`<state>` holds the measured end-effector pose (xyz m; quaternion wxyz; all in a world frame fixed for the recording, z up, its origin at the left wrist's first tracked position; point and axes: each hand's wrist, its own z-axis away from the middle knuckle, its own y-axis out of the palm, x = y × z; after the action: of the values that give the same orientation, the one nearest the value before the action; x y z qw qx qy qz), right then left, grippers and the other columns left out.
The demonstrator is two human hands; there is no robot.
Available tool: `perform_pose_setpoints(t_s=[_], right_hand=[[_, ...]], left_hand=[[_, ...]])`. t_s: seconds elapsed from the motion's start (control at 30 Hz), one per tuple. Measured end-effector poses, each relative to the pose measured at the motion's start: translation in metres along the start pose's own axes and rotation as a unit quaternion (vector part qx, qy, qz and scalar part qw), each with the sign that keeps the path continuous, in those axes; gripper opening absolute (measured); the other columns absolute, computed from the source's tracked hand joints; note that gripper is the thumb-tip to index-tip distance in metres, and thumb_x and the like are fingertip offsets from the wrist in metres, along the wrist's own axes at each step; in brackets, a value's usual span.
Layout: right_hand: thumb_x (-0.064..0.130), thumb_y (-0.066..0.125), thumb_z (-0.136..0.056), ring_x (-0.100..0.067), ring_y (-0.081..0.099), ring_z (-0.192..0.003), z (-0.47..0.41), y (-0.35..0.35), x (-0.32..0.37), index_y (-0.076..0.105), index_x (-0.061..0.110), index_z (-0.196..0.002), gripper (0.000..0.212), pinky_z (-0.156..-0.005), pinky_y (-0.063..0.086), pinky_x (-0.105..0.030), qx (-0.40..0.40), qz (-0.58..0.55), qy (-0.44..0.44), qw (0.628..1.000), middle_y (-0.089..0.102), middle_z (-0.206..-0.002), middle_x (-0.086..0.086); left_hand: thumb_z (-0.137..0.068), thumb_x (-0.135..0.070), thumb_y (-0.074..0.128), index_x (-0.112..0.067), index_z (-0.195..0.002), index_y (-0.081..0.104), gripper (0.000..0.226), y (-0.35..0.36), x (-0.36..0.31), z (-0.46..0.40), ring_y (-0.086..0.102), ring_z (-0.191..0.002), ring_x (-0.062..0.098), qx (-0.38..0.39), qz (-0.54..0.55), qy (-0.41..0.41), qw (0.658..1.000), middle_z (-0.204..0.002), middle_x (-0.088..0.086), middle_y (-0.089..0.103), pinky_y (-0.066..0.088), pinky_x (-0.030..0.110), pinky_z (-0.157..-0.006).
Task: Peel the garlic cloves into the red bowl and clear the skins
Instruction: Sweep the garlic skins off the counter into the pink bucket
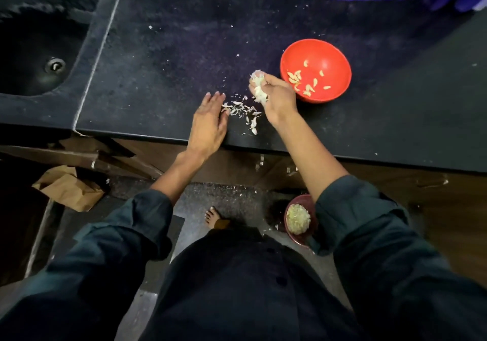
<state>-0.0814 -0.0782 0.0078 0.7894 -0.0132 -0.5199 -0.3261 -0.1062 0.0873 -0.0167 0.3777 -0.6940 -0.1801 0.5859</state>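
Gripping a clump of papery white garlic skins (259,87) just left of the round red plastic bowl (340,56), the right hand (276,95) curls round them. Nearer the counter edge, the flat, empty left hand (209,119) sweeps loose skins (243,111). Peeled pale cloves (303,81) already lie inside; clearing seems the remaining step.
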Motion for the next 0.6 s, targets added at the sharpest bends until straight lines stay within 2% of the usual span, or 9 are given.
perform_pose_setpoints(t_s=[0.07, 0.17, 0.3, 0.47, 0.53, 0.6], right_hand=[[-0.018, 0.036, -0.094, -0.042, 0.054, -0.121, 0.013, -0.015, 0.01, 0.045, -0.016, -0.131, 0.038, -0.101, 0.046, -0.042, 0.013, -0.127, 0.054, 0.99, 0.053, -0.129, -0.032], [-0.014, 0.029, -0.098, -0.039, 0.044, -0.133, 0.046, -0.045, 0.021, 0.038, -0.011, -0.139, 0.042, -0.104, 0.04, -0.041, 0.044, -0.215, 0.108, 0.97, 0.044, -0.142, -0.028], [-0.01, 0.026, -0.1, -0.036, 0.041, -0.136, 0.096, -0.106, 0.025, 0.04, -0.008, -0.139, 0.041, -0.112, 0.034, -0.039, 0.061, -0.264, 0.153, 0.95, 0.042, -0.143, -0.028], [-0.011, 0.026, -0.099, -0.035, 0.038, -0.138, 0.156, -0.186, 0.013, 0.04, -0.007, -0.139, 0.043, -0.108, 0.034, -0.041, 0.033, -0.265, 0.182, 0.946, 0.041, -0.145, -0.026], [-0.011, 0.026, -0.099, -0.036, 0.038, -0.138, 0.173, -0.219, 0.0, 0.047, -0.009, -0.13, 0.038, -0.105, 0.037, -0.041, 0.02, -0.249, 0.196, 0.948, 0.041, -0.144, -0.027], [-0.012, 0.028, -0.098, -0.037, 0.04, -0.136, 0.185, -0.254, -0.019, 0.055, -0.009, -0.11, 0.03, -0.105, 0.038, -0.043, 0.002, -0.238, 0.218, 0.946, 0.051, -0.134, -0.03]], left_hand=[[-0.101, -0.015, 0.046, 0.001, -0.141, 0.043, 0.043, 0.008, -0.013, 0.009, 0.025, -0.145, 0.034, -0.004, -0.003, 0.005, 1.0, -0.15, 0.02, 0.038, 0.019, 0.038, -0.12], [-0.101, -0.015, 0.046, 0.0, -0.142, 0.042, 0.043, 0.021, -0.037, 0.033, 0.02, -0.146, 0.033, -0.02, 0.001, 0.003, 1.0, -0.154, 0.019, 0.031, 0.015, 0.035, -0.12], [-0.101, -0.014, 0.046, -0.001, -0.139, 0.045, 0.041, 0.05, -0.074, 0.079, 0.02, -0.146, 0.029, -0.036, 0.018, 0.015, 0.999, -0.154, 0.018, 0.03, 0.016, 0.032, -0.119], [-0.099, -0.01, 0.048, -0.004, -0.132, 0.054, 0.034, 0.107, -0.111, 0.15, 0.028, -0.143, 0.027, -0.024, 0.036, 0.019, 0.999, -0.152, 0.015, 0.036, 0.023, 0.036, -0.118], [-0.099, -0.008, 0.049, -0.004, -0.13, 0.056, 0.032, 0.136, -0.119, 0.177, 0.031, -0.142, 0.028, -0.002, 0.032, 0.003, 0.999, -0.151, 0.014, 0.038, 0.026, 0.039, -0.117], [-0.098, -0.007, 0.049, -0.005, -0.129, 0.057, 0.032, 0.161, -0.121, 0.203, 0.033, -0.141, 0.027, 0.048, 0.03, -0.018, 0.998, -0.15, 0.012, 0.039, 0.028, 0.04, -0.117]])
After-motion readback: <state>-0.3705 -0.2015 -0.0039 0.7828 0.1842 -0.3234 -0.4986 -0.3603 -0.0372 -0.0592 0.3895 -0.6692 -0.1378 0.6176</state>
